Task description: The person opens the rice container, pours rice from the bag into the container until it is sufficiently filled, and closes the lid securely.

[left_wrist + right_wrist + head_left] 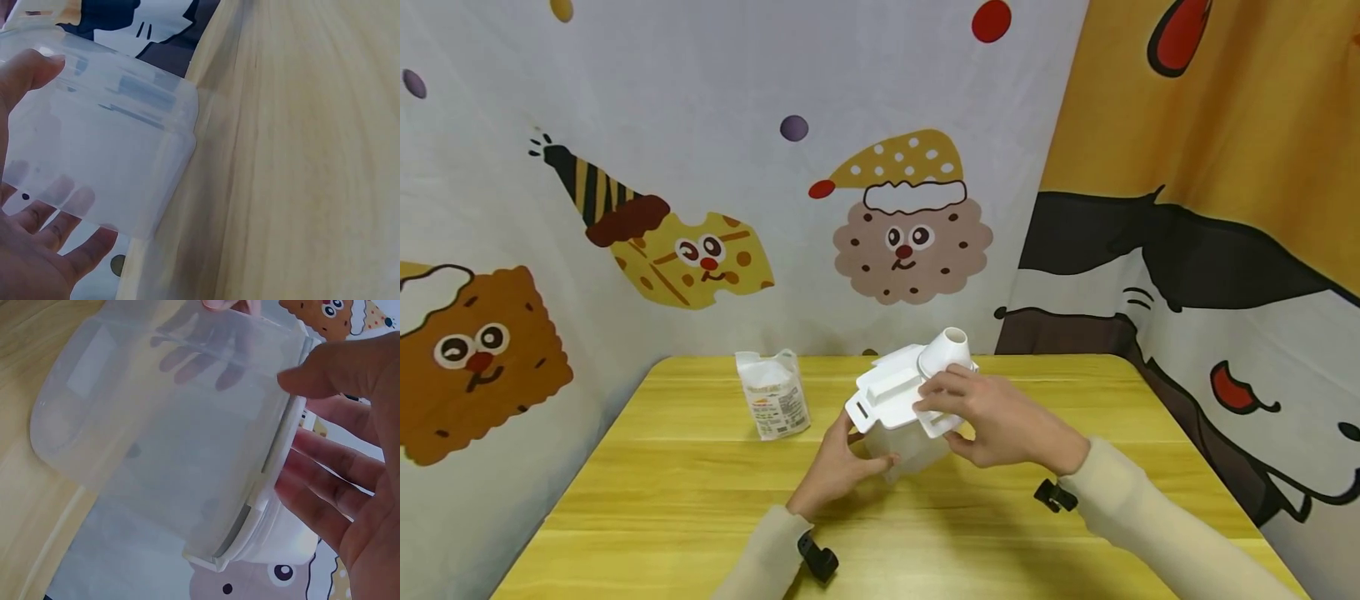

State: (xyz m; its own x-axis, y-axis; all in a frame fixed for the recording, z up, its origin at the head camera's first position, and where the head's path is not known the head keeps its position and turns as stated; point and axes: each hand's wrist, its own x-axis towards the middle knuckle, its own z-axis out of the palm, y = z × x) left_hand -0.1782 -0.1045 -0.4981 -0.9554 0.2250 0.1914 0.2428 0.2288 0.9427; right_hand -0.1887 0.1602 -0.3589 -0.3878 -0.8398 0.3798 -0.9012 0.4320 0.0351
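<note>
A translucent plastic storage container [912, 452] is held tilted at the middle of the table. Its white lid [880, 408] carries a tapered white cap [942, 354] with a round opening. My left hand [837, 468] grips the body from the left, thumb on the near face and fingers behind, showing through the clear wall [169, 437] in the right wrist view. My right hand [996, 417] pinches the lid's right side, fingers on top and thumb below the rim. In the left wrist view the container's bottom edge [195, 119] is close to the tabletop.
A white printed bag [775, 398] stands upright at the back left of the wooden table [700, 483]. Behind the table hangs a cloth backdrop [715, 75] with cartoon figures. Each sleeve has a black strap near the wrist.
</note>
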